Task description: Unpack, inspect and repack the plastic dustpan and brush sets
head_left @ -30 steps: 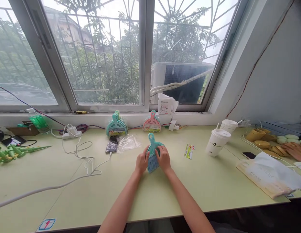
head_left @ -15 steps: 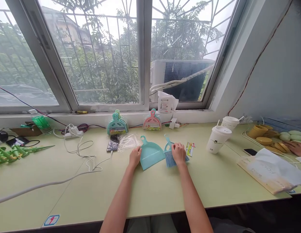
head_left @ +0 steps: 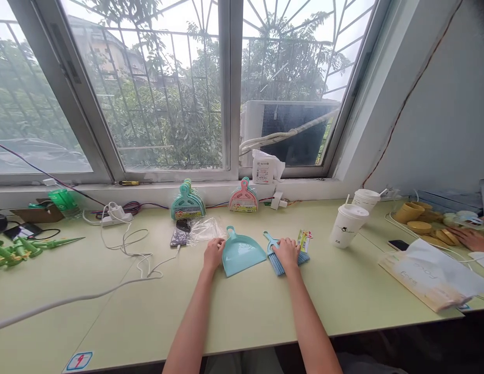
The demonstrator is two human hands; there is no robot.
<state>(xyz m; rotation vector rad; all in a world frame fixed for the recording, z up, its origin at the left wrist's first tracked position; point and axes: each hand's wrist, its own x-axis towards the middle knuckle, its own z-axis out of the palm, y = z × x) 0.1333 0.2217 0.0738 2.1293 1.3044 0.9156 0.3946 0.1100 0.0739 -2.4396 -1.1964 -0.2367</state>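
A light-blue dustpan (head_left: 244,255) lies on the table in front of me, its looped handle pointing to the window. At its left edge is my left hand (head_left: 214,254), fingers closed against the rim. To the right rests a small blue hand brush (head_left: 276,264), slanted, with its bristles toward me and the right. My right hand (head_left: 287,253) grips the brush from above and covers much of its middle. Just behind that hand is a yellow-green printed card (head_left: 304,240). A clear plastic wrapper (head_left: 206,230) and a phone (head_left: 180,232) lie behind my left hand.
Packaged dustpan sets, green (head_left: 187,201) and pink (head_left: 244,197), lean by the windowsill. White cups (head_left: 348,227) and a tissue pack (head_left: 429,275) are at right, near another person's hand (head_left: 470,239). White cables (head_left: 138,257) cross the left side.
The brush has turned and lowered flatter onto the table under my right hand. The dustpan has shifted slightly and lies flatter, with my left hand still at its edge.
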